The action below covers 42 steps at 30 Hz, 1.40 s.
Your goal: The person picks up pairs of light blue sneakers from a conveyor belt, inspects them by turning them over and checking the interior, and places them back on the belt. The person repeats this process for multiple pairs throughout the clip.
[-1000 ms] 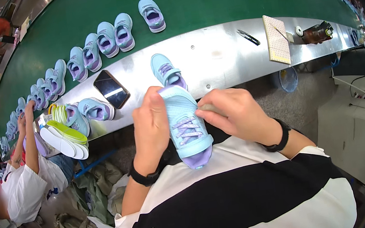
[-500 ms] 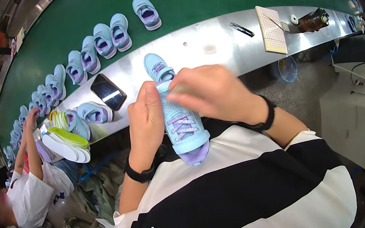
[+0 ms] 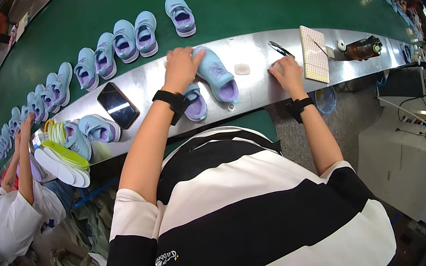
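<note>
A light blue sneaker with lilac lining (image 3: 216,76) lies on the metal ledge, its heel toward me. Beside it on the left stands a second sneaker (image 3: 196,104), its front covered by my left hand (image 3: 181,68). The fingers of that hand are curled over the second sneaker's front, and the thumb reaches across to the first one's toe. Farther right, my right hand (image 3: 287,73) rests on the ledge, empty, thumb and fingers apart. Its fingertips are at the near end of black thread snips (image 3: 278,47).
Several matching sneakers (image 3: 125,39) line the green belt (image 3: 250,4). On the ledge lie a phone (image 3: 118,105), white and green insoles (image 3: 63,161), a gridded pad (image 3: 314,55) and a dark bottle (image 3: 363,48). A co-worker's arms (image 3: 23,152) reach in at left.
The sneaker I held in front of my body now lies on the ledge beside the other. My left hand has moved forward to the sneakers' toes; my right has gone rightward to the snips.
</note>
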Each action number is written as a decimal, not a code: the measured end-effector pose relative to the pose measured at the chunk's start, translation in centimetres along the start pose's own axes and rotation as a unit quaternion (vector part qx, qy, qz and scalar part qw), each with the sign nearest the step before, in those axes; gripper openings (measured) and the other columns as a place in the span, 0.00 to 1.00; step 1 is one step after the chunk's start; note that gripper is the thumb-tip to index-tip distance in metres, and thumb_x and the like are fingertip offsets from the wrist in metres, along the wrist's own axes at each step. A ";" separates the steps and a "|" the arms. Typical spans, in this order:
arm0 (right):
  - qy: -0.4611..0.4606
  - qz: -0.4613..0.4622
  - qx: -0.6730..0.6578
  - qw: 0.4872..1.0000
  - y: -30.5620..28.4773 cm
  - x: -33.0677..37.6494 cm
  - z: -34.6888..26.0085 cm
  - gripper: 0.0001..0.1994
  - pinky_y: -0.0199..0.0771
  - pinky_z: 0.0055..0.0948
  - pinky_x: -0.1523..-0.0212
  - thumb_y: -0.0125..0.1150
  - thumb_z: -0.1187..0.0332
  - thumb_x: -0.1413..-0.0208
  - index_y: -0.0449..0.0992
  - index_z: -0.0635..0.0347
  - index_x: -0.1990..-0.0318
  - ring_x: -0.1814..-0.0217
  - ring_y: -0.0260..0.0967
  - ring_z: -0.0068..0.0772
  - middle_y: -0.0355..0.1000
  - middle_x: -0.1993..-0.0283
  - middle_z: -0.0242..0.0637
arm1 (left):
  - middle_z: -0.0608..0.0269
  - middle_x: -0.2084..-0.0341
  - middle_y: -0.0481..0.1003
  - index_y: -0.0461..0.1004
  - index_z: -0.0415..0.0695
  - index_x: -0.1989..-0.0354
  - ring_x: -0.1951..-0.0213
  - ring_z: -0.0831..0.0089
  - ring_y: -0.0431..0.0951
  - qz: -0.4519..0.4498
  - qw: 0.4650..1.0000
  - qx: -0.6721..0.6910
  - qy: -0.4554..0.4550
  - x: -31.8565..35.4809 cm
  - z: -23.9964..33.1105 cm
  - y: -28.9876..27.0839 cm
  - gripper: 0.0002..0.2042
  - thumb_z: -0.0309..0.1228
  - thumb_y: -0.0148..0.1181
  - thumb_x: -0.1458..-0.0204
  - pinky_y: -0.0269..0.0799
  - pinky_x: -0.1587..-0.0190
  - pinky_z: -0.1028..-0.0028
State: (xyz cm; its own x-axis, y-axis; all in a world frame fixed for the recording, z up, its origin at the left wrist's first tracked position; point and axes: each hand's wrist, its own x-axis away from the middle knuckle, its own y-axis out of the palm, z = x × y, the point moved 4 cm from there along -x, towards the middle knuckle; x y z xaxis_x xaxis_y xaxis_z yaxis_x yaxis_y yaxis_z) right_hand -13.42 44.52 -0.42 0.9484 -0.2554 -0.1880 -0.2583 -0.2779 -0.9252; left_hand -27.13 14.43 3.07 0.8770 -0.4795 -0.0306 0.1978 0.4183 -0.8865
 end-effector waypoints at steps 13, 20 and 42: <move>-0.675 -0.136 -0.022 0.725 1.2 -0.7 -21.9 0.09 0.62 0.31 0.47 0.54 0.67 0.50 0.78 0.49 0.62 0.47 0.65 0.28 0.69 0.54 0.28 | 0.53 0.49 0.74 0.58 0.37 0.33 0.47 0.65 0.76 -0.143 0.820 0.508 -0.220 14.9 -6.6 2.7 0.23 0.21 0.42 0.39 0.73 0.47 0.74; -0.689 -0.098 0.057 0.716 0.5 -3.3 -22.7 0.04 0.62 0.28 0.49 0.54 0.66 0.52 0.76 0.50 0.71 0.51 0.63 0.27 0.66 0.61 0.25 | 0.48 0.47 0.73 0.64 0.36 0.39 0.47 0.66 0.76 -0.041 0.791 0.571 -0.214 13.5 -8.6 1.7 0.20 0.21 0.43 0.40 0.72 0.45 0.74; -0.491 0.099 0.013 0.866 -9.4 2.6 -22.4 0.10 0.55 0.30 0.53 0.60 0.68 0.51 0.79 0.50 0.60 0.53 0.71 0.20 0.72 0.57 0.23 | 0.60 0.63 0.77 0.79 0.42 0.60 0.62 0.69 0.77 0.075 0.927 0.346 0.122 9.5 2.2 -13.2 0.10 0.27 0.68 0.51 0.70 0.62 0.72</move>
State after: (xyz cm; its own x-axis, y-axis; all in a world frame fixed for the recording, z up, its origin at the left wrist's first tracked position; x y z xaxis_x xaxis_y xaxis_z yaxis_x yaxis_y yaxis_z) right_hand -12.69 25.69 15.18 0.5885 0.6172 -0.5223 -0.4420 -0.2953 -0.8470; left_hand -20.42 6.07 15.49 0.8090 -0.5002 -0.3088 0.3887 0.8492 -0.3574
